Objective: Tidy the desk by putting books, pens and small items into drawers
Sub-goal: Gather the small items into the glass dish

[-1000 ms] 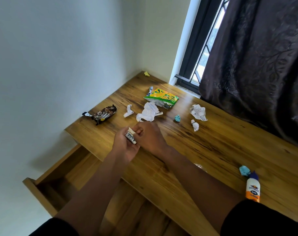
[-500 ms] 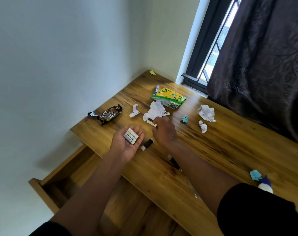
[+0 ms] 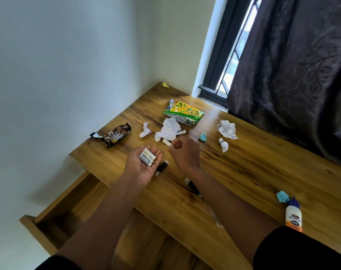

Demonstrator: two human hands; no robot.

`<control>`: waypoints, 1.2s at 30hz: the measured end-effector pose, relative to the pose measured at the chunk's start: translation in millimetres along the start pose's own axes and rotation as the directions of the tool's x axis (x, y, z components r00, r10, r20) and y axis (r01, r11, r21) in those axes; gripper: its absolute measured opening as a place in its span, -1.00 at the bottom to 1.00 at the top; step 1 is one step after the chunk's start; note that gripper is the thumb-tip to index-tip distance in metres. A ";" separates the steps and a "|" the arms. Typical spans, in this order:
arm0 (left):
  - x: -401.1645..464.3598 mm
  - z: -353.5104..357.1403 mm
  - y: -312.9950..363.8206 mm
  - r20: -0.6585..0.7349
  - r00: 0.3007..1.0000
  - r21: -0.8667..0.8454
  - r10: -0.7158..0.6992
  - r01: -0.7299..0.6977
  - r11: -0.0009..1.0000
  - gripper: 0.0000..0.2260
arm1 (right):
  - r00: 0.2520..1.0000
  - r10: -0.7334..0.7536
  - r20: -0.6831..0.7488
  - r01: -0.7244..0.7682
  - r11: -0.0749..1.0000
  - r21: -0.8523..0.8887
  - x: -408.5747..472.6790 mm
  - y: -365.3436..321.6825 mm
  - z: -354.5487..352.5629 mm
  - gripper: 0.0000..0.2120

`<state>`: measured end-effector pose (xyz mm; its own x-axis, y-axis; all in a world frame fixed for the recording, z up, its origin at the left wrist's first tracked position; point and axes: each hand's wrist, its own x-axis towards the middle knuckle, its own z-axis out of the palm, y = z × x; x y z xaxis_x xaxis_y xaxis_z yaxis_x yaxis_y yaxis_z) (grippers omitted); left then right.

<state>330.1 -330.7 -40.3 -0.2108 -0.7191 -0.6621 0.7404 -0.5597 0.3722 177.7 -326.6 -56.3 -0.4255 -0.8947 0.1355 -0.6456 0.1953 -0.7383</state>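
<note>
An open drawer [image 3: 68, 209] is seen at near left, below the table [image 3: 263, 172] edge. On the far-left part of the table a choc wrapper [image 3: 117, 134] lies near the wall.

The left hand [image 3: 141, 167] is held palm-up over the table's left edge, fingers relaxed and spread, w/ white batteries [image 3: 147, 157] cradled side by side in the palm, approx. 3. Their long axes run near-left to far-right. A black cylinder [image 3: 162, 167] lies on the table just right of that hand.

The right hand [image 3: 185, 152] is curled, its fingers pinching one more battery [image 3: 166, 142] by one end; that battery points far-left, toward the crumpled paper [image 3: 168, 129]. The cupped palm lies just near-left of it, so a short carry that way would prob. drop it in w/ the rest; the drawer is closest to the left hand. Another battery [image 3: 181, 132] is seen part-hidden under the paper.

A pen [image 3: 193, 187] shows under the right forearm. Further right: green packet [image 3: 183, 113], paper wads, teal scraps, glue bottle [image 3: 293, 217] at near right. Wood-grain top, white walls, window and dark curtain [image 3: 292, 75] at far right.
</note>
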 end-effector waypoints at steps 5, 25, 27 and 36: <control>-2.8 15.6 -12.5 0.027 0.999 0.063 -0.026 0.024 0.998 -0.74 | 0.996 -0.059 0.066 0.043 0.976 0.214 -9.8 -12.2 -13.9 -0.92; -7.5 24.1 -25.1 0.059 0.997 0.029 -0.047 0.045 0.999 -0.73 | 0.979 -0.204 -0.001 0.201 0.967 -0.159 25.6 25.3 -27.0 -0.84; -9.1 21.4 -25.2 0.053 0.997 0.024 -0.052 0.051 0.998 -0.73 | 0.975 -0.205 0.085 0.219 0.954 -0.207 39.2 31.5 -25.4 -0.80; -6.8 20.4 -24.0 0.068 0.994 -0.044 -0.090 0.093 0.995 -0.64 | 0.946 -0.210 0.245 0.276 0.921 -0.275 68.2 39.6 -21.8 -0.72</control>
<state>300.7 -320.7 -31.5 -0.3196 -0.6924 -0.6469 0.7449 -0.6056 0.2801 109.3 -371.1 -61.9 -0.1115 -0.9863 0.1215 -0.8864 0.0434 -0.4608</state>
